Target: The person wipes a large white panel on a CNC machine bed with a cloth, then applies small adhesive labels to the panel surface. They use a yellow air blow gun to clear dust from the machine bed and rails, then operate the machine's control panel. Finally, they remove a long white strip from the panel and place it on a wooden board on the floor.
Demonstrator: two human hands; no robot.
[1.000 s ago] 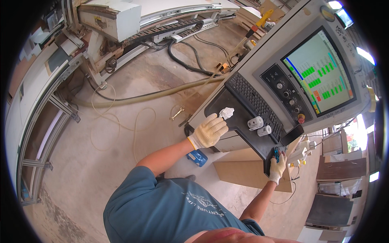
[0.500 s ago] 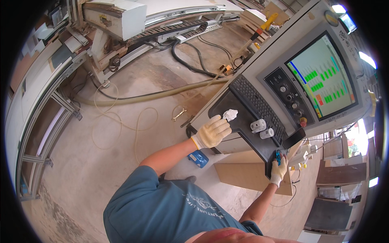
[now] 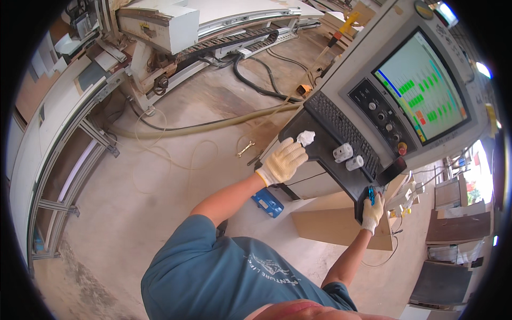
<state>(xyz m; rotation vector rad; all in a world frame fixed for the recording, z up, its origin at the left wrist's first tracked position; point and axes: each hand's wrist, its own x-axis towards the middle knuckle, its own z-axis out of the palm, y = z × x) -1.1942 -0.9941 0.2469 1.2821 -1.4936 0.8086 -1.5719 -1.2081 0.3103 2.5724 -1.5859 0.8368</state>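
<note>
My left hand point(image 3: 284, 161), in a cream knitted glove, rests by the near edge of the black console shelf point(image 3: 300, 126), fingers stretched out and nothing seen in them. A crumpled white wad point(image 3: 305, 138) lies just beyond its fingertips. At the right end of the shelf, my gloved right hand point(image 3: 373, 209) is curled over a small blue and black computer mouse point(image 3: 371, 193), partly hidden by the fingers. Between the hands stand two small whitish cylinders point(image 3: 342, 153), next to the black keyboard point(image 3: 341, 128).
A lit monitor point(image 3: 421, 85) and knob panel point(image 3: 380, 114) rise behind the keyboard. Below the shelf are a blue container point(image 3: 268, 204) and a wooden panel point(image 3: 336, 226). A wrench point(image 3: 246, 149), hoses point(image 3: 213, 126) and cables lie on the floor. A large machine point(image 3: 154, 29) stands far left.
The view has shifted slightly, so the console and machine sit a little differently in the picture. Both hands keep nearly the same places, the left by the shelf edge, the right on the mouse.
</note>
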